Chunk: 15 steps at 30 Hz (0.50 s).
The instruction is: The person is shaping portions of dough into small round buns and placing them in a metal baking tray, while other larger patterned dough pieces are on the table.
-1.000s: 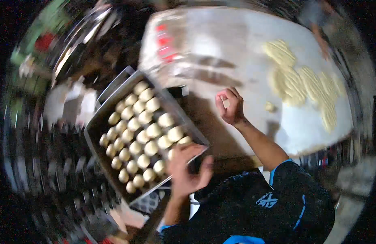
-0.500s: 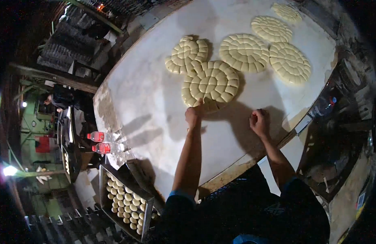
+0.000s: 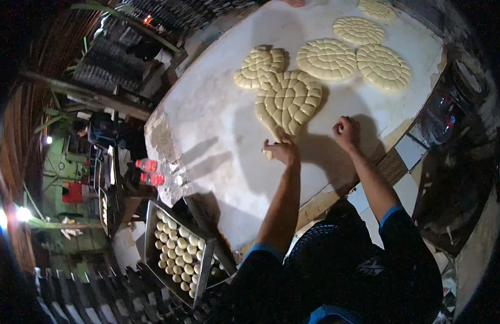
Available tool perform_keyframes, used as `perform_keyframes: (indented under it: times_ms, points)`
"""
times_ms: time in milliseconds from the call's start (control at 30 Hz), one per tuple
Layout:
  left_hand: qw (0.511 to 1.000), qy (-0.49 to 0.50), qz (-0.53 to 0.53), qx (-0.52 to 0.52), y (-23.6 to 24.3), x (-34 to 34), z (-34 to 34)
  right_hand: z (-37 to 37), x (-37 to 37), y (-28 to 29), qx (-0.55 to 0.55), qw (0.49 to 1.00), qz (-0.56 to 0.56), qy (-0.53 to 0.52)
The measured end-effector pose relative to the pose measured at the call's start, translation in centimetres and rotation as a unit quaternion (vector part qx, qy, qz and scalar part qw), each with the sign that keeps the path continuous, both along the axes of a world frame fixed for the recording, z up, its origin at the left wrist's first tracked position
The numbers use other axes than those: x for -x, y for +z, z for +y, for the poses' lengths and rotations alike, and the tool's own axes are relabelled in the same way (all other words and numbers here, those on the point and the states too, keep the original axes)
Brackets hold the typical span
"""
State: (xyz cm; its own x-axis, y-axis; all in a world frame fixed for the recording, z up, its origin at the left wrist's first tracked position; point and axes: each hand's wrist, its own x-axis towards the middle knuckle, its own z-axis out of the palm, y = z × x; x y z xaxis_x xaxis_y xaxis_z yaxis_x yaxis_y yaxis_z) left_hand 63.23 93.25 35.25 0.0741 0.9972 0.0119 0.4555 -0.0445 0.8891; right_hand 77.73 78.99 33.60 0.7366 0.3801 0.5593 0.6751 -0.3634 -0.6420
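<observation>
My left hand point(image 3: 284, 152) grips the near end of a coiled, scored dough round point(image 3: 289, 97), whose near edge is drawn out toward me. A small pale bit of dough point(image 3: 267, 154) pokes out by my thumb. To the right, my right hand point(image 3: 347, 134) is held curled over the table, touching no dough; whether anything lies inside its fingers is hidden. A smaller, partly uncoiled dough piece point(image 3: 259, 67) adjoins the gripped round on its far side. Several other scored dough rounds, such as one flat disc point(image 3: 326, 59), lie farther back on the right.
The pale table point(image 3: 217, 124) has worn edges. Red-labelled plastic bottles point(image 3: 151, 179) are at its left edge. Below them, a metal tray point(image 3: 206, 259) holds many dough balls point(image 3: 179, 245). Another person point(image 3: 104, 129) is at the far left. A clear bottle point(image 3: 450, 120) is off the right side.
My left hand has pulled the round's near edge toward me and to the right, stretching it from a circle into a point. My right hand stays curled. The view has shifted slightly.
</observation>
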Motion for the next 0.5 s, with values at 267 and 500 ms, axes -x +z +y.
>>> perform_keyframes:
  times_ms: [267,500]
  points:
    - [0.915,-0.081,-0.380,0.107,-2.4,9.2,-9.0,-2.7,14.7,-9.7,-0.200,0.819,0.514,0.155]
    - [0.948,-0.173,-0.249,0.092,-0.5,24.0,-5.2,2.7,27.1,-4.0,-0.134,0.904,0.355,0.198]
